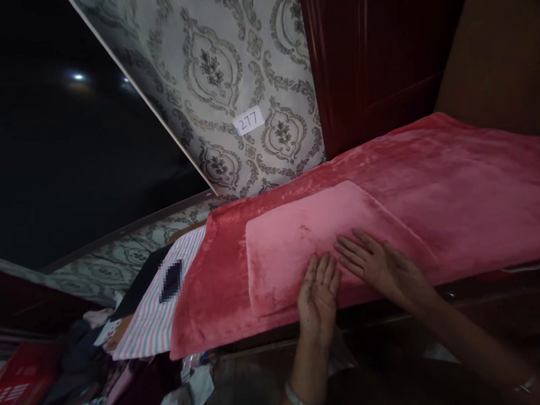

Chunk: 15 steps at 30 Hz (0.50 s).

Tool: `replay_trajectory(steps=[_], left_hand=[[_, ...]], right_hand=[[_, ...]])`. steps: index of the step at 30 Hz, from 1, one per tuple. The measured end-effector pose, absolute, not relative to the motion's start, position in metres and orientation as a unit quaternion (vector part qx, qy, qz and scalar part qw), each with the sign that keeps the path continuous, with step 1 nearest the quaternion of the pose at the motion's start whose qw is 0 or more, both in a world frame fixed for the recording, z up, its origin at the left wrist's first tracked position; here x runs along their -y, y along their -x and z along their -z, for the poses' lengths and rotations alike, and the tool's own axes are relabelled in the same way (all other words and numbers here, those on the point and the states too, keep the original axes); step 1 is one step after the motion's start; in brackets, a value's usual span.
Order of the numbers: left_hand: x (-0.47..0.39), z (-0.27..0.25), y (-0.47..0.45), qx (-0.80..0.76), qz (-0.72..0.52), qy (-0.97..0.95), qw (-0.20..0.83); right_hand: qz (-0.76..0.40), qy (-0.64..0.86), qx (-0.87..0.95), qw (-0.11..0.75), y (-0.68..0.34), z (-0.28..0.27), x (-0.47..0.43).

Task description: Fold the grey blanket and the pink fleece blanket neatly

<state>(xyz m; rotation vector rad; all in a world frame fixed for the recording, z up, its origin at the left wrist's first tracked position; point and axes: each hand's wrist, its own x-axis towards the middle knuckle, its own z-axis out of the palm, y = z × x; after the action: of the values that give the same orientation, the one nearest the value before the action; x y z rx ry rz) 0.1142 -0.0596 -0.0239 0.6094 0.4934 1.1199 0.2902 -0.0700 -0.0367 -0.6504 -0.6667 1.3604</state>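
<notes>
A light pink plush rectangle [280, 249], a cushion or a folded cloth, lies flat on the red-pink fleece blanket [464, 190]. At its near edge my left hand [318, 292] is palm up, its fingers stretched out and a bracelet on the wrist. My right hand [373, 261] is over the rectangle's right part, fingers extended towards the left hand. Neither hand grips anything. Whether the fingertips press on the plush surface cannot be made out.
A striped cloth [144, 328] with a dark blurred item [170, 281] lies left of the blanket. Clothes [143, 387] and a red basket [25, 376] are at lower left. Behind are a large dark screen [95, 149], patterned wallpaper [230, 68] and a dark red panel [393, 56].
</notes>
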Motion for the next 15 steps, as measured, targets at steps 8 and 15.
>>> replay_trajectory(steps=[8,15], left_hand=[[0.062,0.014,-0.058,-0.219,-0.518,-0.279,0.779],[0.057,0.01,0.037,-0.259,-0.552,-0.314,0.728]], right_hand=[[-0.616,0.278,0.226,0.701,-0.339,0.015,0.097],[-0.456,0.38,0.283,0.753,-0.374,0.008,0.124]])
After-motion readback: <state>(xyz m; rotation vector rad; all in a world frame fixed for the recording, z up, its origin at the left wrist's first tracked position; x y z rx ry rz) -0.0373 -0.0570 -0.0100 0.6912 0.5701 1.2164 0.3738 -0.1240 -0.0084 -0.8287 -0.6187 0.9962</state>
